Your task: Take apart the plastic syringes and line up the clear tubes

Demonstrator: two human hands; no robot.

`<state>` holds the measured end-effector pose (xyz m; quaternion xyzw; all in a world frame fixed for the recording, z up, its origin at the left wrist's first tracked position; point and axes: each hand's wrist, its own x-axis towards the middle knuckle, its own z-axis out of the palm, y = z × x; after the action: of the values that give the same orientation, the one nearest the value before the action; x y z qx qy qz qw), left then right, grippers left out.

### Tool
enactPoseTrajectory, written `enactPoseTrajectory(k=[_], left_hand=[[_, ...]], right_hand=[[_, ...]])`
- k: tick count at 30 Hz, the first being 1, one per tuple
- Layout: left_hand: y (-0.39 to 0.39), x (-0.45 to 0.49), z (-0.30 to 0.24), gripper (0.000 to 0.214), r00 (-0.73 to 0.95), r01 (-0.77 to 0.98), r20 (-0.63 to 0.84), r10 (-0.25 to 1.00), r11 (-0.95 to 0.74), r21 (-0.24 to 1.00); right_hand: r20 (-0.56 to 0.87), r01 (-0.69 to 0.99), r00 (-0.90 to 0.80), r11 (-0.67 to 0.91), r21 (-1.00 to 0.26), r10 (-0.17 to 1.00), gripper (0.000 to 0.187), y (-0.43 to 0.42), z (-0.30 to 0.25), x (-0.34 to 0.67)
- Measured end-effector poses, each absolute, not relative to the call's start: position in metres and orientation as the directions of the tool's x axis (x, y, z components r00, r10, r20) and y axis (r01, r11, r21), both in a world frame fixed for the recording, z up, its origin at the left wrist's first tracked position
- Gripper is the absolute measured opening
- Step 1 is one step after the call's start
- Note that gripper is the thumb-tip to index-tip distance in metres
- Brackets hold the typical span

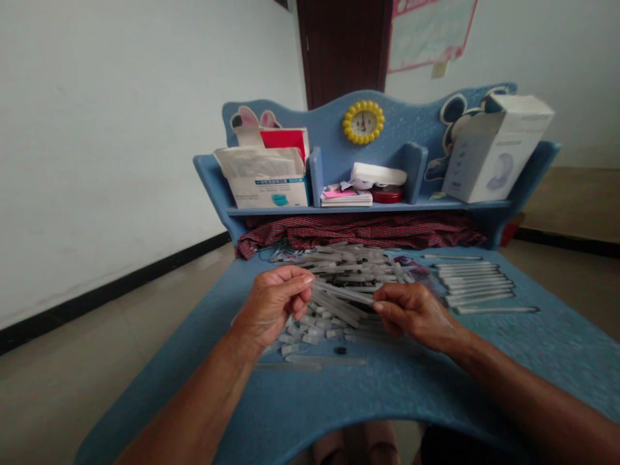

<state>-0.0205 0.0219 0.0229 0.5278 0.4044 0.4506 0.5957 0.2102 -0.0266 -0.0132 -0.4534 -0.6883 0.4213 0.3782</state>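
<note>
**Tube held at both ends, between two hands**

Head view, the only view.

- Left hand (274,307): fingers curled in, thumb and fingertips pinched on the left end of a clear tube (343,294). Narrow grip.
- Right hand (414,316): knuckles up, fingertips closed on the tube's right end. Narrow grip, though the contact itself is partly hidden by the fingers.
- Tube: spans the gap between the two grips. Its long axis runs left to right and slopes a little, so the left end sits higher and farther out and the right end lower and nearer the body. Neither hand is closer to it, since each holds an end. It may be more than one tube; the blur leaves this unclear.
- Pile (349,265): loose clear tubes, just beyond both grips and partly under the held tube.
- Short pieces (310,332): a scatter below and between the grips, nearer the left hand.
- Black bit (340,351): small, below the midpoint of the held tube, toward the body.
- Row (477,284): tubes laid side by side, long axes left to right, outward of the right hand and apart from it.
- Desk (436,387): blue, carries everything above.
- Cloth (358,231): red check, beyond the pile.
</note>
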Motion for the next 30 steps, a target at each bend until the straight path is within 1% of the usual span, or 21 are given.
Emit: enactPoseTrajectory(k=[7,14,18,21,25,28,30], left_hand=[[0.0171,-0.0194,0.0245,0.017,0.290,-0.086,0.015,0.957,0.010,0.996],[0.0156,-0.0208,0.0250,0.017,0.301,-0.085,0.031,0.953,-0.006,0.996],[0.0158,-0.0228,0.0257,0.015,0.314,-0.089,0.033,0.949,-0.005,0.996],[0.0157,-0.0242,0.0274,0.014,0.319,-0.112,0.055,0.946,-0.020,0.993],[0.0145,-0.0231,0.0291,0.012,0.288,-0.155,0.089,0.954,-0.045,0.987],[0.0135,-0.0211,0.0281,0.014,0.269,-0.156,0.085,0.959,-0.044,0.987],[0.0130,-0.0203,0.0272,0.015,0.252,-0.169,0.090,0.964,-0.048,0.984]], right_hand=[[0.182,0.342,-0.279,0.275,-0.899,0.943,0.028,-0.0273,-0.0132,0.2108],[0.205,0.314,-0.290,0.295,-0.903,0.935,0.028,-0.0285,-0.0176,0.2065],[0.252,0.366,-0.296,0.352,-0.861,0.922,0.027,-0.0296,-0.0185,0.2061],[0.309,0.444,-0.308,0.423,-0.790,0.900,0.025,-0.0301,-0.0145,0.2069],[0.429,0.575,-0.337,0.544,-0.611,0.838,0.020,-0.0308,-0.0091,0.2081],[0.530,0.622,-0.354,0.617,-0.483,0.771,0.016,-0.0314,-0.0126,0.2081],[0.564,0.639,-0.364,0.640,-0.427,0.741,0.015,-0.0319,-0.0177,0.2075]])
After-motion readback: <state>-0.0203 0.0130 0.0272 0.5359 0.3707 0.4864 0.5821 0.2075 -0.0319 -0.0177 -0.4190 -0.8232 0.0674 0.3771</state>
